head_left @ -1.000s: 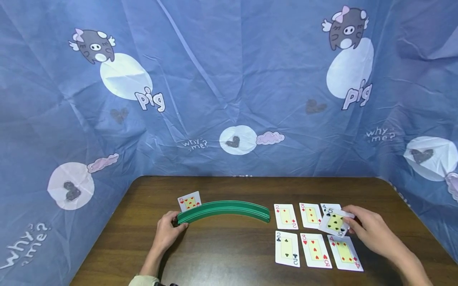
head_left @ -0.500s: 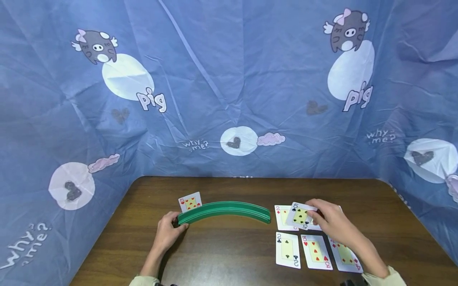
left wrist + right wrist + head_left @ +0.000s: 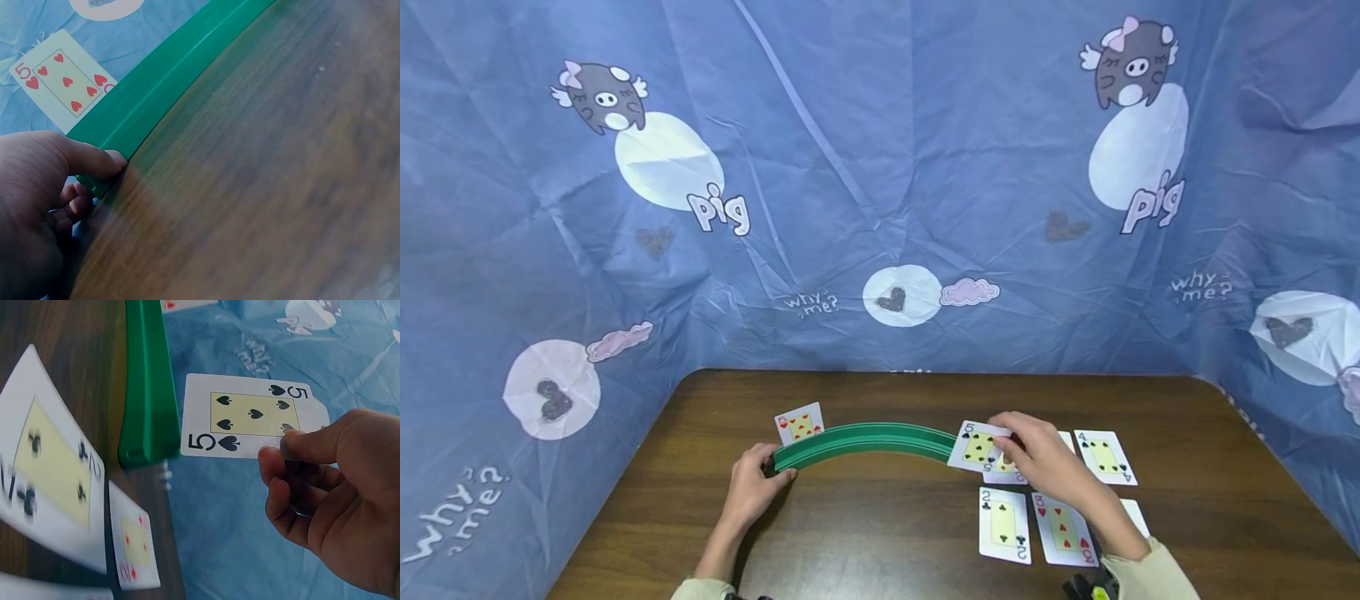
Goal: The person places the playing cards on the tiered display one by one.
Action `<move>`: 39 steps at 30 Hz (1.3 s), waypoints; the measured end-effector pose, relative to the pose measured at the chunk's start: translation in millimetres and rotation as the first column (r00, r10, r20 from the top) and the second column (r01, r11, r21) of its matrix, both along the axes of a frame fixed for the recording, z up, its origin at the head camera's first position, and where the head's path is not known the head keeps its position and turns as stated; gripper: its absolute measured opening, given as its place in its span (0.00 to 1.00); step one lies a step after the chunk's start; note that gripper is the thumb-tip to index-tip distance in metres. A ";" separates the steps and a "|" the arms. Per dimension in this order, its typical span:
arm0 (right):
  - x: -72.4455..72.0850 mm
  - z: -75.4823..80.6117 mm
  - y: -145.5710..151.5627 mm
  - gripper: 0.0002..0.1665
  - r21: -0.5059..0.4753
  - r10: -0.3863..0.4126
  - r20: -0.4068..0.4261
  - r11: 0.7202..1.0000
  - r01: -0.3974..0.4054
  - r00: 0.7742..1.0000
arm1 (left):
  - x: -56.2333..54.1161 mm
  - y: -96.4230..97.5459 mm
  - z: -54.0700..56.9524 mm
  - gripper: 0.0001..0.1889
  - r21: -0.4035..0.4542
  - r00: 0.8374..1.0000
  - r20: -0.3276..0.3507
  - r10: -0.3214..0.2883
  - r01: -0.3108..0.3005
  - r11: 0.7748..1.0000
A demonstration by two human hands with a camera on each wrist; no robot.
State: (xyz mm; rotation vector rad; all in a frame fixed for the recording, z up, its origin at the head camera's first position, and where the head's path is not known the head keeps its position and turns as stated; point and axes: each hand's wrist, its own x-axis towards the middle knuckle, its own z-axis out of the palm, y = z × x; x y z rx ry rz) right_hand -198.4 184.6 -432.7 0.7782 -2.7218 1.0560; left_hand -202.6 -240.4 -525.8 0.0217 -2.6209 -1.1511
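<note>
My left hand grips the left end of a curved green playing card holder, thumb on its near side, other fingers curled under the end in the left wrist view. A five of hearts card stands upright in the holder's slot near that hand. My right hand pinches a five of spades card by its right edge, thumb on the face. In the head view this card overlaps the holder's right end and the two of diamonds. The right wrist view shows it raised, its edge right beside the holder's end.
On the wooden table, a two of clubs and three of hearts lie face up at the right. A black four lies behind them. My right arm partly covers another card. A blue printed curtain surrounds the table.
My right hand has carried the five of spades leftward, from over the fours, past the two of diamonds, to the holder's right end. My left hand and the holder stay in place.
</note>
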 end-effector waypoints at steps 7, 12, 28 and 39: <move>-9.3 -0.3 -29.6 0.11 -0.027 0.061 0.000 0.998 -0.061 0.998 | -0.7 -0.7 -0.8 0.12 -0.001 1.000 -0.007 0.008 -0.008 1.000; -12.7 3.6 -47.1 0.10 -0.052 0.091 -0.010 0.994 -0.092 0.996 | -0.8 -0.8 0.1 0.12 0.004 1.000 0.018 0.003 -0.003 1.000; -25.7 11.1 -92.8 0.08 -0.051 0.143 -0.090 0.988 -0.148 0.986 | -0.7 -0.6 -1.3 0.12 0.002 1.000 -0.006 0.000 0.000 1.000; -38.6 8.5 -117.7 0.06 -0.129 0.168 -0.153 0.974 -0.188 0.974 | -0.9 -0.4 -0.4 0.12 0.001 1.000 0.012 0.003 -0.003 1.000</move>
